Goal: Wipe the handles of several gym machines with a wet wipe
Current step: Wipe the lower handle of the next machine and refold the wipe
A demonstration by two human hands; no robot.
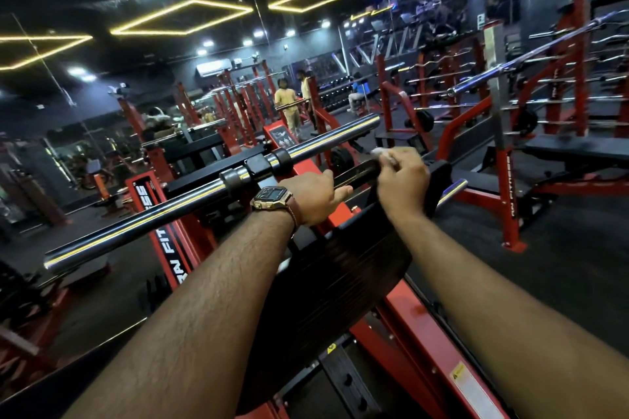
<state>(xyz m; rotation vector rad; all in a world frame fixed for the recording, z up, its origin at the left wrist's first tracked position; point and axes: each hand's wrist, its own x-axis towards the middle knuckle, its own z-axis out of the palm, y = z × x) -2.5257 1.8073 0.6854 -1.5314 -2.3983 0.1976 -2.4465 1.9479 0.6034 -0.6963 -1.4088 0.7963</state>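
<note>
A black handle [357,175] juts from a red gym machine [418,326] in front of me. My left hand [315,199], with a watch on its wrist, grips the handle's near end. My right hand [401,177] is curled over the handle's far end and pinches a white wet wipe [381,154] against it. The wipe shows only as a small blurred patch above my fingers. A black padded backrest [326,275] lies beneath both forearms.
A long chrome barbell [190,204] runs diagonally just left of my left hand. Red benches and racks [510,160] with more bars fill the right side. Several people [289,105] stand far back near a mirror wall. Dark rubber floor [561,269] lies to the right.
</note>
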